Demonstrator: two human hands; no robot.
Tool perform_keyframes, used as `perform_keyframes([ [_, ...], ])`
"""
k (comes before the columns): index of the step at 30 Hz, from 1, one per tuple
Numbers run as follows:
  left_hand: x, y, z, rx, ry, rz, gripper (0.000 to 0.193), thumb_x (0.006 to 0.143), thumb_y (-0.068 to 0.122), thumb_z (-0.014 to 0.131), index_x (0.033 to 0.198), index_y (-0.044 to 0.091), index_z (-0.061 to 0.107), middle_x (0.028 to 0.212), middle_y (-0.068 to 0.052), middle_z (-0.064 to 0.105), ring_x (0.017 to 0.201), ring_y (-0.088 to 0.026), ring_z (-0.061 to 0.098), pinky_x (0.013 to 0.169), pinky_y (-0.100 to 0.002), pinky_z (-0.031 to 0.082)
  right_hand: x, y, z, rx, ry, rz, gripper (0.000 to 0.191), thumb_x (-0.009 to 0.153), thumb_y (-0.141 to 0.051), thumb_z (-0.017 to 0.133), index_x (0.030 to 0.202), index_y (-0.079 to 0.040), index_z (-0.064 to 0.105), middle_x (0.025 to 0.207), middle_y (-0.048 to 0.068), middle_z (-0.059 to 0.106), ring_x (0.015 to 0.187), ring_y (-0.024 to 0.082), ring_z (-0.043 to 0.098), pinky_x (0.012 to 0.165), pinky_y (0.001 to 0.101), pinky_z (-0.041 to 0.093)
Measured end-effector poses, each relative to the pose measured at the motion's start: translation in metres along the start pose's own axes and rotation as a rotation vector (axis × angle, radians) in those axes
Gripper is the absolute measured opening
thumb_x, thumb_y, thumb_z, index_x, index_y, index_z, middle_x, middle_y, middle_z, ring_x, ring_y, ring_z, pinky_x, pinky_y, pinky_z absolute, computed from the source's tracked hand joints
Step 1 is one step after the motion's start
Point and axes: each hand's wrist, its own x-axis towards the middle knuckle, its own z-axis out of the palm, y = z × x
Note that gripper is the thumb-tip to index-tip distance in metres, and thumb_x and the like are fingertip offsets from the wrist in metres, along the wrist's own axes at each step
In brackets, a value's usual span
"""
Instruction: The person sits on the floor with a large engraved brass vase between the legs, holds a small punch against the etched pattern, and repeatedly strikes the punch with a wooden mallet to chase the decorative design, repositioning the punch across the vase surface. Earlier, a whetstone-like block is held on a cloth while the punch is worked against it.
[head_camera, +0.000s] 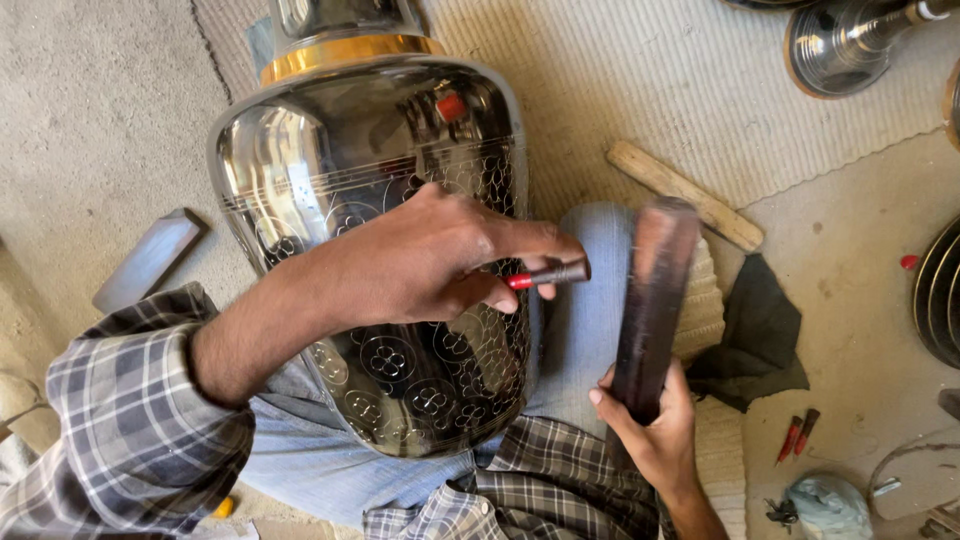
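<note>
A large shiny black metal vase (330, 170) with a gold neck band and engraved flower circles lies across my lap. My left hand (430, 260) rests on its side, fingers closed around a small red-tipped engraving tool (548, 274) whose point sits at the vase's right edge. My right hand (655, 425) grips the lower end of a long dark wooden bar (655, 300), held upright beside the vase and just right of the tool.
A pale wooden stick (685, 195) lies on the woven mat (620, 90) behind. A dark cloth (755, 335) and two small red tools (797, 436) lie at right. A metal stand (835, 45) is top right, a grey block (150, 260) at left.
</note>
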Motion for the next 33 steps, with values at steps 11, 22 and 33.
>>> perform_keyframes([
  [11,0.016,-0.001,-0.008,-0.111,-0.396,-0.205,0.058,0.086,0.013,0.073,0.141,0.023,0.058,0.11,-0.002,0.081,0.068,-0.012,0.077,0.057,-0.04,0.062,-0.007,-0.032,0.014,0.355,0.194,-0.315,0.074,0.097,0.005,0.068,0.152,-0.009,0.019,0.095,0.011,0.067,0.08,0.02,0.07,0.073,0.037,0.064],
  [22,-0.009,0.003,0.003,-0.035,-0.042,-0.065,0.049,0.09,-0.008,0.065,0.136,0.01,0.065,0.122,-0.012,0.076,0.087,-0.014,0.082,0.067,-0.025,0.069,0.024,-0.025,-0.001,-0.412,0.102,-0.489,0.093,0.082,0.012,0.07,0.16,-0.009,0.024,0.097,0.014,0.064,0.07,0.02,0.063,0.06,0.0323,0.055],
  [33,-0.037,0.037,0.029,0.343,0.433,-0.32,0.043,0.095,-0.001,0.07,0.137,0.01,0.065,0.107,-0.011,0.081,0.06,-0.013,0.072,0.038,-0.024,0.057,0.093,-0.099,-0.025,-0.407,-0.177,-0.45,0.072,0.079,0.006,0.076,0.146,-0.001,0.049,0.102,0.014,0.069,0.079,0.019,0.07,0.068,0.0305,0.061],
])
